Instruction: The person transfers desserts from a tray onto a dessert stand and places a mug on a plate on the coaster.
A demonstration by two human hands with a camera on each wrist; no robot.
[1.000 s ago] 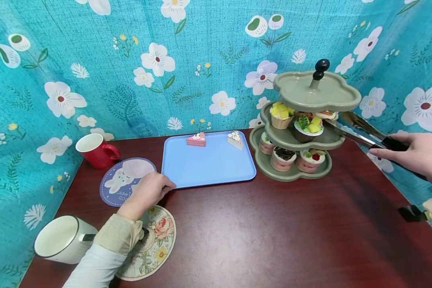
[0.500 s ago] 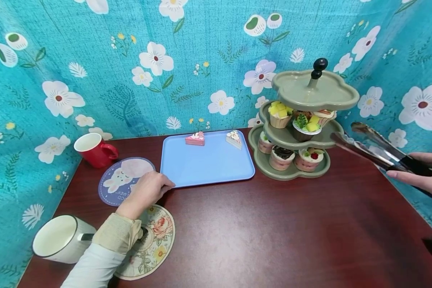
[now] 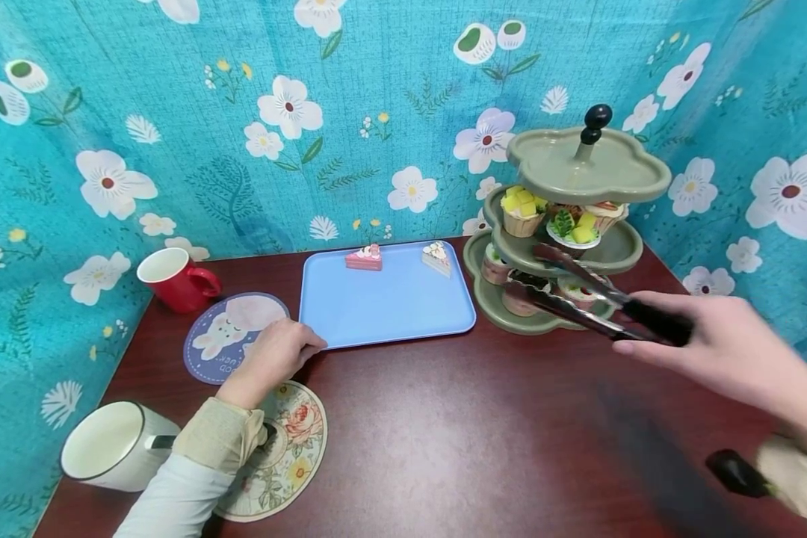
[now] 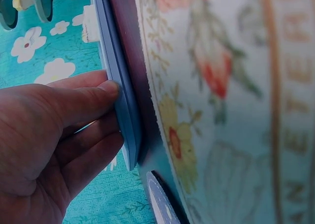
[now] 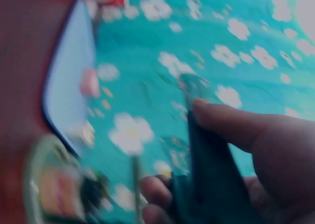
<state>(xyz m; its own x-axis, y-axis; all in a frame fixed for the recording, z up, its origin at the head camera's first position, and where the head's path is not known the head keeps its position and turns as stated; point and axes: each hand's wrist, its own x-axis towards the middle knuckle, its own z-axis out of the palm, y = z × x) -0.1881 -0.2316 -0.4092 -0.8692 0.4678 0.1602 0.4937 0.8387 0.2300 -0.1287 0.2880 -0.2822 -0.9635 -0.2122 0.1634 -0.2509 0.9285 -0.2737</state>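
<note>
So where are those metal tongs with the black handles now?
In the head view, the black-handled metal tongs are on the right, in the person's right grip, their tips appearing before the lower tiers of the green three-tiered stand.

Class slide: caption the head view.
Left hand pinches a blue tray bearing cake slices; right hand holds tongs before a tiered stand.

- A homelike tea corner; the kind of building cannot be told.
- Flowered cloth [image 3: 376,75] walls in a dark, wood-toned worktop [image 3: 444,441].
- A tiered stand [image 3: 622,168] bears cupcakes [image 3: 522,214]; cake slices [image 3: 364,261] lie on a blue tray [image 3: 390,302].
- Mugs [image 3: 180,290], patterned mats [image 3: 302,430] and tongs [image 3: 659,320] make up the tableware.
</note>
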